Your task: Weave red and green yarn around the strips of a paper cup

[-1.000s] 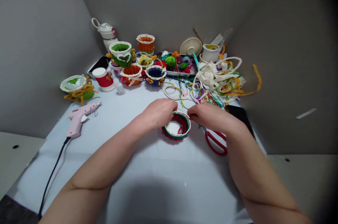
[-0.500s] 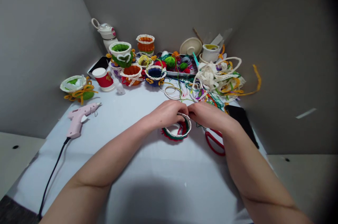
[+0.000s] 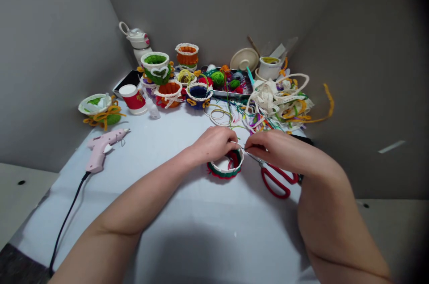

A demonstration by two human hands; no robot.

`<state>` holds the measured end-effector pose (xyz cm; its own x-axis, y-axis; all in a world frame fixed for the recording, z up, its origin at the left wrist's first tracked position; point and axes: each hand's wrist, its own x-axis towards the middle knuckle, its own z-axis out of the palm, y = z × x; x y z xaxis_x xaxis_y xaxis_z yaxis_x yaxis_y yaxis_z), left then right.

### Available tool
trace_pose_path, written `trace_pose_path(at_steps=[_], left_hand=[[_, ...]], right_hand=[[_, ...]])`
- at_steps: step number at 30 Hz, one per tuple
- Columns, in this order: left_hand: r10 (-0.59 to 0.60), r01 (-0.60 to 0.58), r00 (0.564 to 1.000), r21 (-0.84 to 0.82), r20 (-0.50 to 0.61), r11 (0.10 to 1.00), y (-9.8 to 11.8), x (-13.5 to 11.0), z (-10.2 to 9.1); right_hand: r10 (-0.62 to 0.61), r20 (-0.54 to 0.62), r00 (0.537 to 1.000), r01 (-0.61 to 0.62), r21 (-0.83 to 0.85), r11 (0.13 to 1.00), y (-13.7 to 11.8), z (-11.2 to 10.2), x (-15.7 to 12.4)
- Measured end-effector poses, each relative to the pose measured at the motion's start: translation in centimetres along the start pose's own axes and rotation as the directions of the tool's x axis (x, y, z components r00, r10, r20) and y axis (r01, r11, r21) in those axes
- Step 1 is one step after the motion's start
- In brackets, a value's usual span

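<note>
A small round cup frame (image 3: 225, 174) with white ribs stands in front of me, wound with green and red yarn. My left hand (image 3: 217, 143) is closed on its far rim, thumb and fingers pinching there. Just right of the rim, my right hand (image 3: 264, 146) is closed in a pinch on a thin dark strand of yarn (image 3: 242, 148) that runs to the rim. Red-handled scissors (image 3: 275, 188) lie on the table under and beside my right hand, blades toward the cup frame. The strand's far end is hidden.
A pink glue gun (image 3: 100, 148) with a black cord lies at left. Several yarn-woven cups (image 3: 199, 96), a red paper cup (image 3: 136, 102) and a white bottle (image 3: 138, 43) stand behind. Beyond are a tray (image 3: 228, 94) of yarn balls, a heap of lace and yarn (image 3: 268, 96), and a black phone (image 3: 303, 139).
My right hand has moved right, away from the rim, drawing the strand outward, and its wrist has swung right. My left hand stays at the rim. More of the scissors shows.
</note>
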<state>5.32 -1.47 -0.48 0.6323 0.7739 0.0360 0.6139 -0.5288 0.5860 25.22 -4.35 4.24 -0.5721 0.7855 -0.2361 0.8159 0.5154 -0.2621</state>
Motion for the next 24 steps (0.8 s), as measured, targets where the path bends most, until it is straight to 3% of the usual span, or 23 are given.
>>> trace_pose_path(at_steps=[8,17,24], left_hand=[[0.012,-0.012,1.000,0.096,0.005,0.995,0.2,0.0,0.0],[-0.003,0.003,1.000,0.041,0.017,0.999,0.2,0.0,-0.2],[-0.007,0.006,1.000,0.025,0.019,1.000,0.3,-0.1,-0.2]], right_hand=[[0.009,-0.165,0.986,-0.007,0.012,1.000,-1.9,0.5,0.9],[-0.153,-0.080,0.985,0.157,0.055,0.986,-0.5,0.2,-0.5],[-0.109,-0.014,0.994,0.109,0.074,0.991,0.4,-0.2,-0.9]])
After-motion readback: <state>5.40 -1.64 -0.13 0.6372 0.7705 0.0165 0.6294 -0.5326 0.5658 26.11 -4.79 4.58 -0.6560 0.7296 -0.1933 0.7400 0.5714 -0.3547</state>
